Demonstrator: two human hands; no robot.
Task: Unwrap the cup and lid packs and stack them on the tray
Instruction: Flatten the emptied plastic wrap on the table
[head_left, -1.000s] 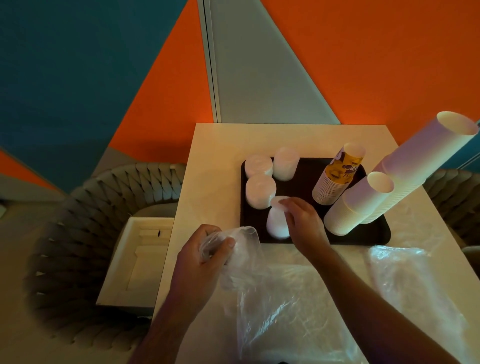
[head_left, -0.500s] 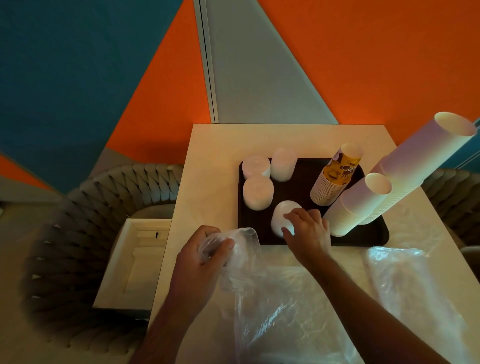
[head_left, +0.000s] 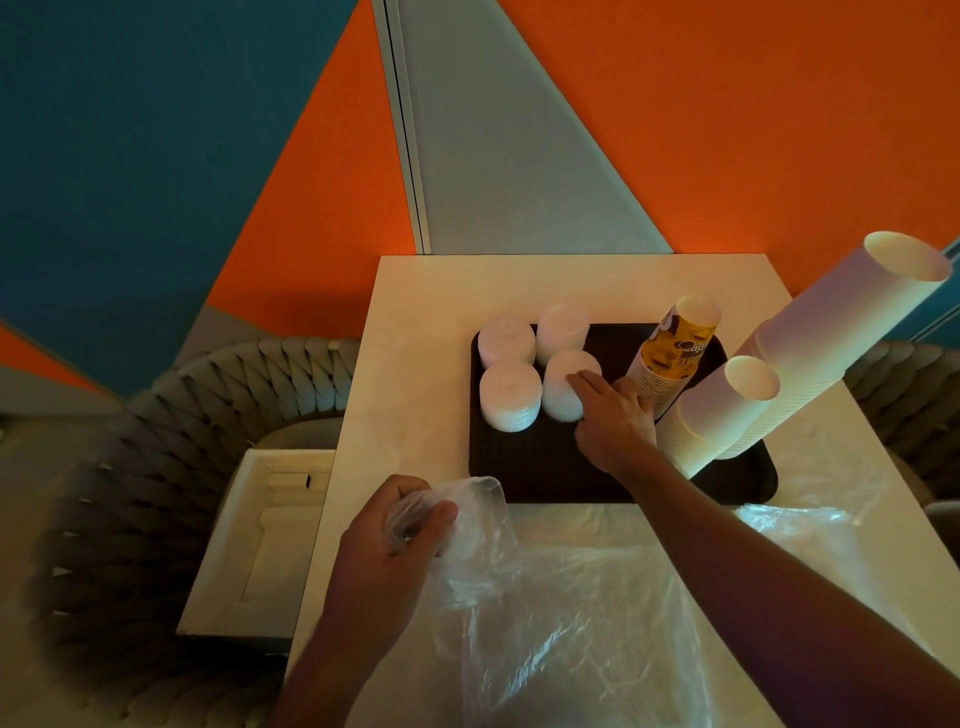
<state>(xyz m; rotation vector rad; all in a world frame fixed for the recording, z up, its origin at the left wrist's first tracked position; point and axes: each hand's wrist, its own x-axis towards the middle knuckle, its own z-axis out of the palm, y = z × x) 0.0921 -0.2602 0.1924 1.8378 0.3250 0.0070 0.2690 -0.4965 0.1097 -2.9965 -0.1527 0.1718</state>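
Four lid stacks (head_left: 570, 383) stand close together on the tray (head_left: 545, 467). The right hand (head_left: 613, 415) lies flat against one; a hard push could tip them. The left hand (head_left: 389, 551) grips an empty wrapper (head_left: 545, 613) on the worktop (head_left: 415, 322).

Table (head_left: 415, 374): pale square top against the wall.
Wall (head_left: 727, 130): orange, teal and grey panels.
Woven chair (head_left: 156, 415): left of table.
White box (head_left: 249, 545): on its seat.
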